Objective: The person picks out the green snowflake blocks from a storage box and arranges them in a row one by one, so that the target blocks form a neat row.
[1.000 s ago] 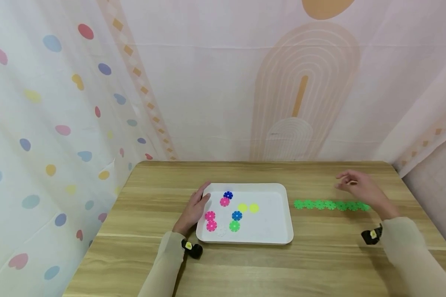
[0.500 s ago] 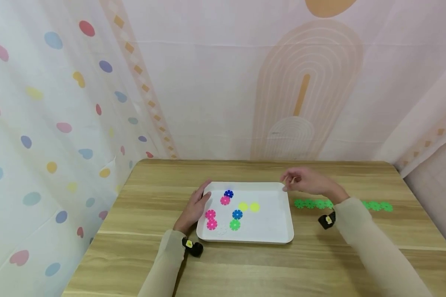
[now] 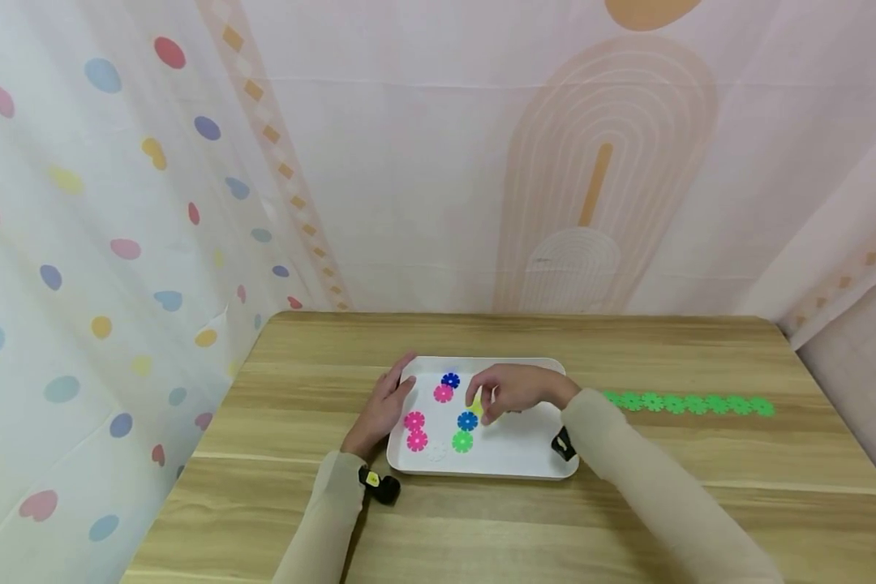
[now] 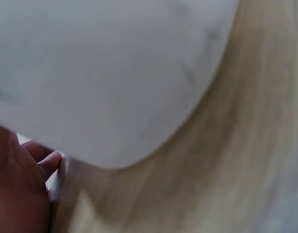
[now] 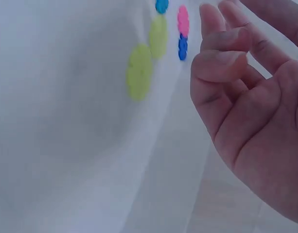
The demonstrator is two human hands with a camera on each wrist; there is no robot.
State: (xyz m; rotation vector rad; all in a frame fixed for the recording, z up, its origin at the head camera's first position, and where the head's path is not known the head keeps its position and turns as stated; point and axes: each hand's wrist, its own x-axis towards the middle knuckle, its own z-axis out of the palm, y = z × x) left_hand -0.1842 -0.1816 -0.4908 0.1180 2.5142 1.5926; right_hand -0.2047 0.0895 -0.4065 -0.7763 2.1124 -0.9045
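Note:
My left hand (image 3: 380, 410) holds the left rim of a white tray (image 3: 533, 456), thumb over the edge and fingers along the outside. In the left wrist view, fingertips (image 4: 51, 161) show right at the tray's edge. My right hand (image 3: 514, 388) hovers over the middle of the tray with loosely curled, bare fingers. Below it are two yellow discs (image 5: 139, 73), partly covered by the hand in the head view. Close to its fingertips lie a blue notched disc (image 3: 467, 421) and a green notched disc (image 3: 462, 441).
Also in the tray are a pink disc (image 3: 443, 393) against a dark blue disc (image 3: 450, 380), two joined pink discs (image 3: 417, 440) and a clear disc (image 3: 438, 452). A chain of green discs (image 3: 693, 404) lies on the wooden table (image 3: 467, 531), partly behind the right sleeve.
My right hand has swept left from above the green chain to over the tray, and lower. The left hand and the tray have stayed put.

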